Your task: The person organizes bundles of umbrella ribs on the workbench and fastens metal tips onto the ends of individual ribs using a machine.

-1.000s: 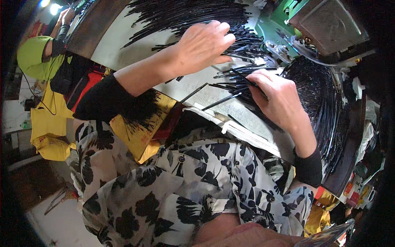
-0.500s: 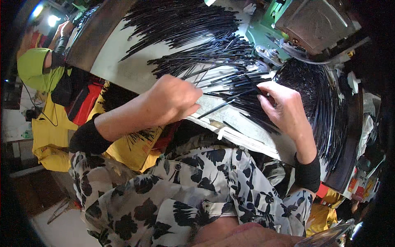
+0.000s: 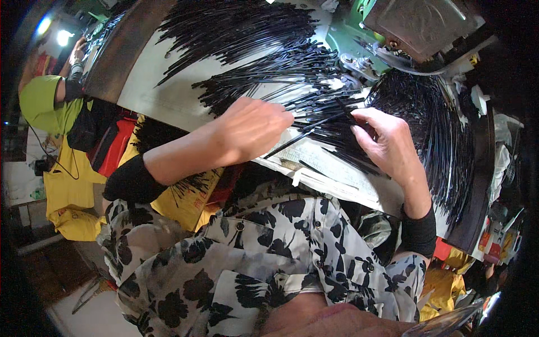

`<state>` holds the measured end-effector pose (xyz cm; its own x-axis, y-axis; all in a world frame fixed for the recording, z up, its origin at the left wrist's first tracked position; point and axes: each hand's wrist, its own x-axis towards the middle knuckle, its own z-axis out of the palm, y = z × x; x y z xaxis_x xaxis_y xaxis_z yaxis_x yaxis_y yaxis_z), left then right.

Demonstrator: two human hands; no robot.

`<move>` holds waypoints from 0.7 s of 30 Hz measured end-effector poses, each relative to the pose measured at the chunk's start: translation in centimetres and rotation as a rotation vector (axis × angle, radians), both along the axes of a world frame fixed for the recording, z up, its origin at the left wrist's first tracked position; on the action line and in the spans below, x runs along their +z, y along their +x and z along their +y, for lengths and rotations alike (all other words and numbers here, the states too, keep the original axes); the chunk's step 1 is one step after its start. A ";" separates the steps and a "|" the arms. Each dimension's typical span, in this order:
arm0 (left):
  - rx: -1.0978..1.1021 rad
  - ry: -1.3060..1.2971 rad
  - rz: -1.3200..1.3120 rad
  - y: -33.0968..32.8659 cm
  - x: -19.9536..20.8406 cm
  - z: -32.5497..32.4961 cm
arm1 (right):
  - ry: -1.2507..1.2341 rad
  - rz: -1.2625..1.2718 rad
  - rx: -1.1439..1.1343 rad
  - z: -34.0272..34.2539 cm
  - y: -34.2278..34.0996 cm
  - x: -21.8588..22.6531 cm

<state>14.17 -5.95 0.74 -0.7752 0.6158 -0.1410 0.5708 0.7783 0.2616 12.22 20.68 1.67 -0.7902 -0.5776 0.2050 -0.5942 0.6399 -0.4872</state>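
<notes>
From the head view I see my left hand [image 3: 252,128] curled over the near edge of a pale grey metal worktable [image 3: 163,92], its fingers pinched narrowly on one thin black plastic rod [image 3: 292,140] that slants down toward my body. My right hand [image 3: 387,143] sits just beside it, closed around a fanned bundle of thin black rods [image 3: 337,135] whose tips spread out toward the left hand; the single rod touches that bundle where the two hands nearly meet. Beyond the hands, a loose heap of the same black rods [image 3: 275,67] lies across the tabletop, with another darker mass of them [image 3: 236,22] farther back. To the right, a dense curved sheaf of long black rods [image 3: 438,123] hangs along the table's edge. A green machine with a dull metal hood [image 3: 415,22] stands at the far right corner of the table. Below the table edge, yellow sacks [image 3: 67,174] hang at my left, and another person in a lime-green sleeve [image 3: 42,101] works at the far left. I cannot tell how many rods the right hand grips.
</notes>
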 end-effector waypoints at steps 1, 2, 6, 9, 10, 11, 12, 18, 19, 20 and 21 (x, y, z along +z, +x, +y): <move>0.022 0.029 0.019 0.1 0.2 -0.3 | -0.010 -0.011 0.006 0.0 0.0 0.0; 0.022 0.068 0.026 -0.4 0.3 -0.3 | -0.005 -0.027 -0.010 0.3 -0.1 -0.2; 0.167 0.131 -0.050 -0.1 3.5 -2.1 | -0.075 -0.082 -0.096 1.5 -0.2 -0.3; -0.002 0.086 0.040 0.7 1.8 -3.6 | -0.068 -0.099 -0.111 1.3 -0.4 -0.5; 0.008 0.080 0.040 1.1 1.8 -3.8 | -0.082 -0.105 -0.099 1.1 -0.4 -0.4; 0.016 0.083 0.056 1.5 1.9 -3.8 | -0.094 -0.109 -0.088 0.9 -0.4 -0.2; 0.010 0.097 0.071 1.3 1.5 -3.6 | -0.088 -0.105 -0.093 0.9 -0.4 -0.2; -0.051 0.188 0.089 0.9 -0.3 -1.6 | -0.110 -0.117 -0.097 0.9 0.0 -0.2; 0.090 -0.108 -0.120 0.9 0.7 -0.1 | -0.103 -0.086 -0.075 0.7 0.0 0.0; 0.060 -0.095 -0.123 -0.2 0.3 1.0 | -0.089 -0.087 -0.104 1.1 -0.1 -0.1; 0.014 -0.023 -0.064 -1.2 -0.2 1.8 | -0.083 -0.129 -0.146 1.4 -0.3 -0.2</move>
<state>12.97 -4.12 0.54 -0.7730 0.6006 -0.2045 0.5422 0.7927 0.2785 11.94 22.12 1.48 -0.8870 -0.4403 0.1390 -0.4275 0.6692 -0.6078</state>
